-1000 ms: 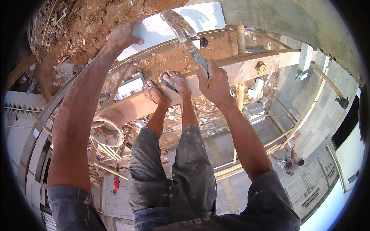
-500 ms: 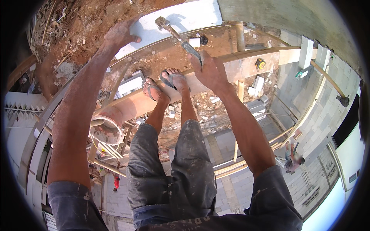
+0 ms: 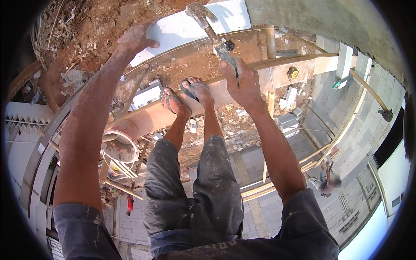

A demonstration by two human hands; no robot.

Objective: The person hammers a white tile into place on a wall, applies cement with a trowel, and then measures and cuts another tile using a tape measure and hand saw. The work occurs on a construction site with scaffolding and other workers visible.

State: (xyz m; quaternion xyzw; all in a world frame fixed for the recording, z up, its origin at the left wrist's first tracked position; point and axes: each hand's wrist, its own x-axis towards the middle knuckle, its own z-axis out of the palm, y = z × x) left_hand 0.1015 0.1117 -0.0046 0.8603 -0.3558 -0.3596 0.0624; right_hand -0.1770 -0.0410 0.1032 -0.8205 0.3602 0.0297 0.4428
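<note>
A white building block lies at the top of the view, along a thin taut string. My left hand rests against its left end, thumb and fingers spread over the edge. My right hand is wrapped round the dark grip of a hammer. The hammer's worn metal head stands over the block's upper middle and casts a shadow on it; I cannot tell whether it touches. Both my feet, in flip-flops, stand on a narrow wooden plank below the block.
On the plank to the right lies a yellow tape measure. A mortar-crusted bucket stands by its left end. Bamboo poles hold up the scaffold, with rubble far below. A grey concrete face borders the upper right. Another person is down at right.
My right hand has shifted a little right, and the hammer's head has moved up and right over the block. My left hand stays in place.
</note>
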